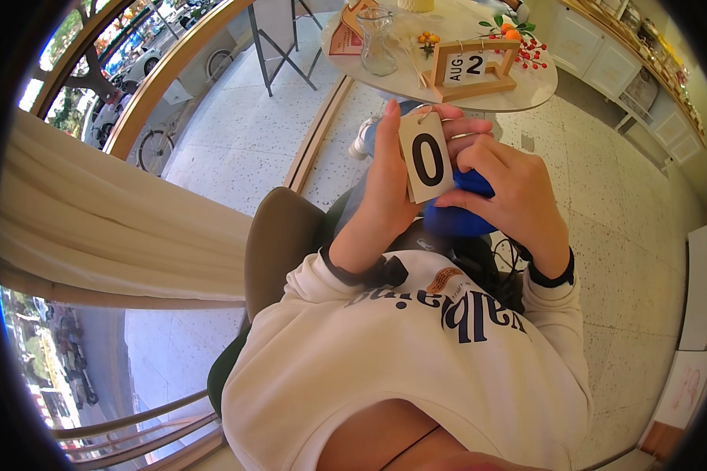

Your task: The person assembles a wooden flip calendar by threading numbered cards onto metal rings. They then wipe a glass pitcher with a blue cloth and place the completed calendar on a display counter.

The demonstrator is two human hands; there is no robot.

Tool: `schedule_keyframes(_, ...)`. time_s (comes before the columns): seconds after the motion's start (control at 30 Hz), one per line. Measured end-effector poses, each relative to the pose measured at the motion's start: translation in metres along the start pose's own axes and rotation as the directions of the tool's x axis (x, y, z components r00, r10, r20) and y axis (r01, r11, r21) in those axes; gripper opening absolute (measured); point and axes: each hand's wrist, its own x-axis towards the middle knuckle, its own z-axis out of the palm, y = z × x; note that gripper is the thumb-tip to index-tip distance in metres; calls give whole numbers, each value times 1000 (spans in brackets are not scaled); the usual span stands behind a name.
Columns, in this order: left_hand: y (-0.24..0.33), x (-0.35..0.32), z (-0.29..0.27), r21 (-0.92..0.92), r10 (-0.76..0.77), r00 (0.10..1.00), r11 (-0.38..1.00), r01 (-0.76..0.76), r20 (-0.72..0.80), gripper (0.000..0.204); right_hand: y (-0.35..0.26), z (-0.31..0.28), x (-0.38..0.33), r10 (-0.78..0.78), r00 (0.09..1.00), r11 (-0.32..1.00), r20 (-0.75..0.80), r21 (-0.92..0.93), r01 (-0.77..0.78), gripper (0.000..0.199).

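In the head view, holds a stack of cards (426,161) in the left hand (386,188), well above the floor (597,212) and leaning slightly to the left. Shows a large black digit on the front card, below a ring (425,116) through the top edge. Lays the left thumb along the left edge of the stack, pointing up past the top corner. Spreads the left fingers behind the stack, tips peeking out beyond the upper right edge; clamps the cards between thumb and fingers. Has the right hand (528,184) just beside the right edge. Curls the right fingers near the middle of that edge and sets the right thumb close to the lower right corner, apart from the fingers. Cannot tell of any grip by the right hand on the cards. Beneath the hands, shows a blurred blue object (463,221). Ahead, faces a pale table (538,86) with a wooden stand (479,93), a glass vase (379,47) and red berries (536,55).
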Motion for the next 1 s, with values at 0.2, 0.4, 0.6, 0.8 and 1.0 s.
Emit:
schedule_keyframes(0.2, 0, 2, -2, 4, 28, 999, 1000, -28, -28, 65, 1, -11, 0, 15, 997, 1000, -70, 14, -14, 33)
schedule_keyframes(0.4, -2, 1, -1, 103, -18, 999, 994, 23, -50, 71, 5, -17, -2, -76, 950, 996, -303, -57, 61, 22)
schedule_keyframes(0.6, -2, 2, -7, 233, -214, 963, 957, 173, 163, 76, 13, -28, -2, 90, 901, 996, -425, 38, -82, 12)
schedule_keyframes(0.8, -5, 3, -14, 353, -345, 912, 900, 254, 223, 77, 48, -37, -6, 349, 915, 914, -204, 287, -285, 14)
schedule_keyframes(1.0, -16, 3, -23, 428, -461, 833, 848, 313, 305, 80, 69, -42, -9, 526, 850, 770, 26, 411, -489, 23)
